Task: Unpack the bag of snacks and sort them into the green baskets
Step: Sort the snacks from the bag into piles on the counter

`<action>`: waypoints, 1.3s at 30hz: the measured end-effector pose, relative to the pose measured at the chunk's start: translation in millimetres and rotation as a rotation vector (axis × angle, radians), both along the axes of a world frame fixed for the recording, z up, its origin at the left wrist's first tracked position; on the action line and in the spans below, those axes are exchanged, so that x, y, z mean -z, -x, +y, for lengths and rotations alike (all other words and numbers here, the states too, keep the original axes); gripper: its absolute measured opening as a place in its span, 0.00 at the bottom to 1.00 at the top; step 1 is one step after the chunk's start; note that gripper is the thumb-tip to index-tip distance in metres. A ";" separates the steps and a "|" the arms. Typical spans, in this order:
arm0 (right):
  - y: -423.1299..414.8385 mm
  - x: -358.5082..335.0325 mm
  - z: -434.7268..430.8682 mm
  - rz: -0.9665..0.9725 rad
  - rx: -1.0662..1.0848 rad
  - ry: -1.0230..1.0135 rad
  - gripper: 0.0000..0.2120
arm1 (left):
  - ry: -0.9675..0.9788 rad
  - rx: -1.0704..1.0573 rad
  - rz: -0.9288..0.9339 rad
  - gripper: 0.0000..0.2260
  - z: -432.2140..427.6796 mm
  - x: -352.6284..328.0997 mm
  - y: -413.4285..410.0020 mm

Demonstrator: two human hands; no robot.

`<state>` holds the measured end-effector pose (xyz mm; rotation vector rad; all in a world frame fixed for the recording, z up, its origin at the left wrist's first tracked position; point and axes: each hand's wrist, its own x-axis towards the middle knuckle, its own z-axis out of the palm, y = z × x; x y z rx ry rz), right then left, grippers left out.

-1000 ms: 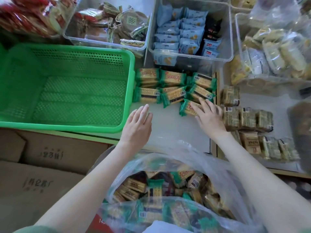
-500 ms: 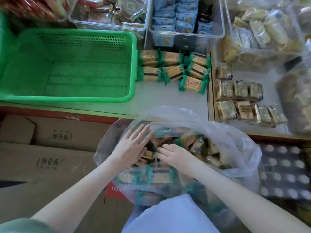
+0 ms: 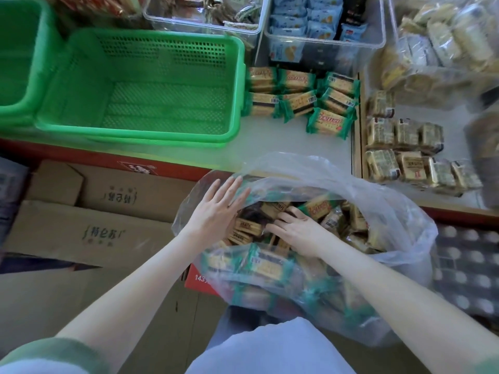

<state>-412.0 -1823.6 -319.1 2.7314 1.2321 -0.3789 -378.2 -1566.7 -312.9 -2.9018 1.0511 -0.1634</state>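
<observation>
Snacks (image 3: pixel 318 209) mostly sit in the plastic bag (image 3: pixel 391 238) below the desk (image 3: pixel 270 141), where both hands have returned from the laid-out packets (image 3: pixel 299 101): left hand (image 3: pixel 216 209) flat on the plastic with fingers apart, right hand (image 3: pixel 299 233) with fingers curled among packets, grip unclear, so another handful seems next.

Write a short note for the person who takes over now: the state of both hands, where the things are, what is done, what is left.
Left hand: open, flat on the rim of the bag.
Right hand: inside the bag, fingers curled among packets; a grip cannot be confirmed.
Green packets lie on the counter beside the green basket; brown packets lie further right.
Done: two groups laid out.
Left: the bag is full, the basket holds no snacks.
</observation>
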 end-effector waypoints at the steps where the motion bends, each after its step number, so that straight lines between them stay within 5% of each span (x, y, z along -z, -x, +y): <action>1: -0.6 -2.8 -0.6 0.026 0.011 0.033 0.33 | 0.006 0.005 -0.004 0.37 -2.3 -2.3 -2.6; 7: -14.1 -20.8 -20.5 0.041 0.050 0.011 0.25 | 0.031 0.032 -0.017 0.30 -15.6 -14.9 -22.7; 12: -43.5 -52.0 -43.8 -0.122 0.033 -0.423 0.26 | 0.084 0.000 -0.012 0.23 -29.0 -28.1 -61.3; 17: -104.7 -66.0 -56.5 -0.174 0.536 -0.611 0.26 | 0.115 -0.126 -0.001 0.23 -43.3 -40.4 -108.8; 21: -160.5 -48.8 -60.6 -0.162 0.811 -0.364 0.28 | 0.122 -0.188 0.000 0.21 -48.5 -35.7 -139.5; 27: -206.8 -16.7 -45.4 -0.077 0.697 -0.110 0.27 | 0.106 -0.215 0.001 0.22 -45.2 -28.8 -154.7; 39: -255.1 -4.8 -42.9 -0.043 0.629 -0.046 0.30 | 0.066 -0.201 -0.048 0.23 -35.9 -26.9 -162.4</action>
